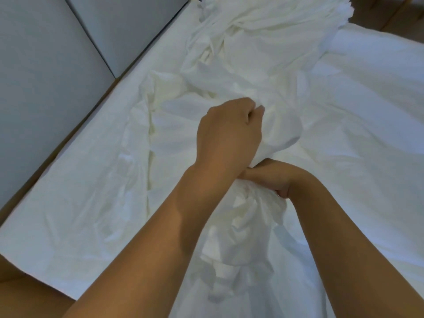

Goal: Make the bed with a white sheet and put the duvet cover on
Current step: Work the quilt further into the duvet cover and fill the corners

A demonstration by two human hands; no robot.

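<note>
A white sheet [91,203] covers the mattress, creased but spread to its left edge. On top lies a bunched white duvet cover [241,72], piled thickest at the far end. My left hand [229,131] is curled into a fist and grips a fold of this cover at the middle of the bed. My right hand [273,177] sits just below and behind it, fingers curled round a gathered bundle of the same fabric [243,216] that hangs down toward me. The two wrists nearly touch.
A grey padded headboard or wall panel [46,76] runs along the left side of the bed, with a narrow wooden frame edge [75,131] between it and the mattress. Brown floor shows at the top right corner [390,10].
</note>
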